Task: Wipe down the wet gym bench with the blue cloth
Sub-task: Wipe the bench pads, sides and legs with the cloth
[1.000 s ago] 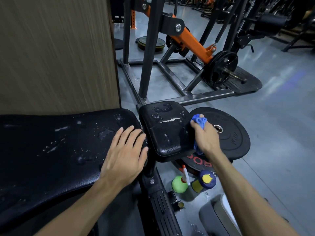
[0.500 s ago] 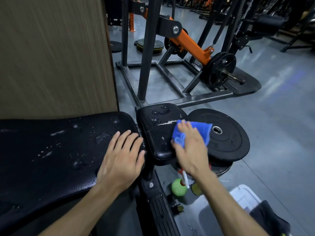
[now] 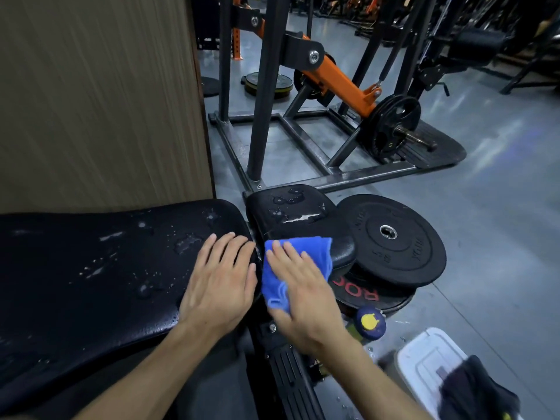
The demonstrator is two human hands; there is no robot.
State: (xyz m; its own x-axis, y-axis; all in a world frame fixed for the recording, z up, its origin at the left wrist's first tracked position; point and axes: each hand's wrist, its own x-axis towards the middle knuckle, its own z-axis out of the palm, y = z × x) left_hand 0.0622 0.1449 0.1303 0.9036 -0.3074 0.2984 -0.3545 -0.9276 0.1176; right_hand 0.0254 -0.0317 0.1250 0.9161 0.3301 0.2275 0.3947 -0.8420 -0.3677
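While flat, right hand (image 3: 306, 295) presses cloth (image 3: 298, 256).

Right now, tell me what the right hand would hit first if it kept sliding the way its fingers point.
The right hand points up-left over the blue cloth; likely it first meets the left hand beside it.

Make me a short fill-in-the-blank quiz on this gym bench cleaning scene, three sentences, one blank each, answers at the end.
1. The right hand presses a cloth whose colour is ____.
2. The left hand rests flat on the long ____ pad, which carries water droplets.
3. Beside the small seat pad lies a stack of black weight ____.

Answers: blue; bench; plates
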